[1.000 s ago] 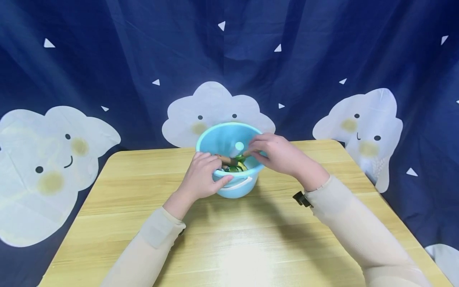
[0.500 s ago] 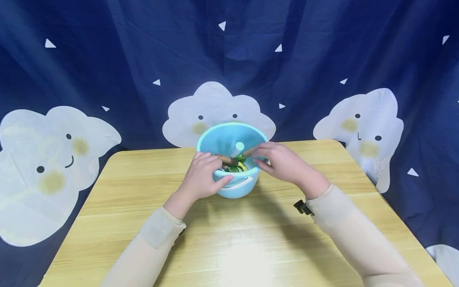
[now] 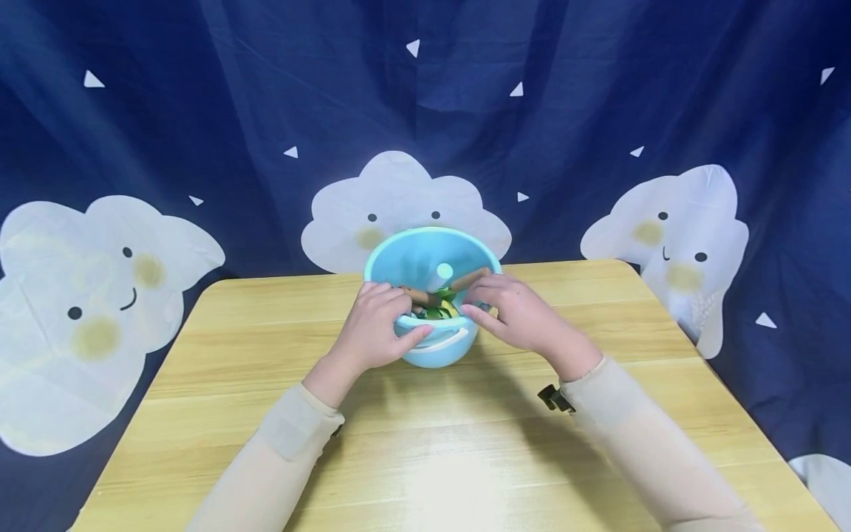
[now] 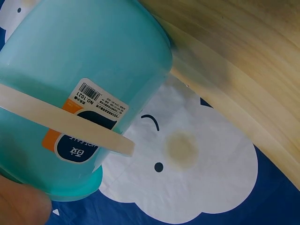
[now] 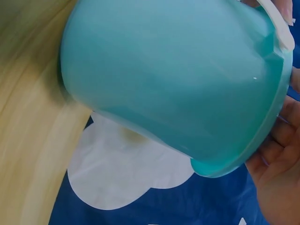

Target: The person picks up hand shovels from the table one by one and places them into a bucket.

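A light blue plastic bucket [image 3: 425, 255] with a white carrying handle [image 3: 447, 342] stands upright towards the table's far side. My left hand [image 3: 371, 329] grips its left rim, fingers over the edge and thumb outside. On the right rim, my right hand [image 3: 515, 312] has its fingers curled over the edge; in the right wrist view those fingers [image 5: 283, 131] bend behind the rim. Inside lie a brown wooden handle [image 3: 422, 297] and green and yellow pieces [image 3: 444, 309], partly hidden by the wall. A second brown wooden handle [image 3: 469, 279] leans towards the right rim beside the right fingers.
The bucket rests on a light wooden table [image 3: 266, 355]. Behind the table hangs a dark blue curtain [image 3: 558, 133] printed with white clouds. A label with a barcode [image 4: 86, 122] shows on the bucket's near side in the left wrist view.
My right hand has moved down and nearer along the right rim, away from the second wooden handle's end, which now shows beyond the fingers. My left hand and the bucket have stayed put.
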Demonstrator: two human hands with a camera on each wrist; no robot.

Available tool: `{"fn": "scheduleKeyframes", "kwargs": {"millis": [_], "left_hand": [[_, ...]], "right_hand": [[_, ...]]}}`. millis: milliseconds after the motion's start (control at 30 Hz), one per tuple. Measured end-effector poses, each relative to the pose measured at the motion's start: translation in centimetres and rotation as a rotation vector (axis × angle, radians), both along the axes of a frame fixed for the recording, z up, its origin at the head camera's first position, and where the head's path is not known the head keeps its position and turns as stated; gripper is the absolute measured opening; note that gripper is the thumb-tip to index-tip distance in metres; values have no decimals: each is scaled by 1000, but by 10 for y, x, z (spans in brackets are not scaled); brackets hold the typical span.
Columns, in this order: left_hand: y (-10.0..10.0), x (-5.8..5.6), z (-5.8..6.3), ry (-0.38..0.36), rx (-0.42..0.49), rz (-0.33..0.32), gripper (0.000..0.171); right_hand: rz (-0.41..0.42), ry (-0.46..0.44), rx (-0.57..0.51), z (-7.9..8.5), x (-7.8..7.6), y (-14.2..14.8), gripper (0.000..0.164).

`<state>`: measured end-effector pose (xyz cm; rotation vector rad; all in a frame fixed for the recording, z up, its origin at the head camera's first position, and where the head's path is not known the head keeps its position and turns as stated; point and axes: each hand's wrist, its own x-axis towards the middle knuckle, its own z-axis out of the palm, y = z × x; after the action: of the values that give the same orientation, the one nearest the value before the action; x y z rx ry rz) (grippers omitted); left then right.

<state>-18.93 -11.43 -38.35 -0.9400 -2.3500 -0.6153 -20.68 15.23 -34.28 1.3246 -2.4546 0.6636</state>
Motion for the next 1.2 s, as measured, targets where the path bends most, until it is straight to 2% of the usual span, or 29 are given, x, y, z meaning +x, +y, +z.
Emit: {"fn": "scheduleKeyframes", "kwargs": {"millis": [267,567,1000,1200], "left_hand": [[1,0,-1,13,13,-7,39],[-2,-1,0,3,-8,-26,36],[-5,1,4,-64,-25,-66,35],[-9,3,9,-129,-23,-89,30]], "right_hand": [[-10,27,38,-11,2,0,22],[-19,32,33,-20,2,1,50],[-28,-6,39,-21,2,1,31],[-37,-19,43,-17,3,2,32]]}}
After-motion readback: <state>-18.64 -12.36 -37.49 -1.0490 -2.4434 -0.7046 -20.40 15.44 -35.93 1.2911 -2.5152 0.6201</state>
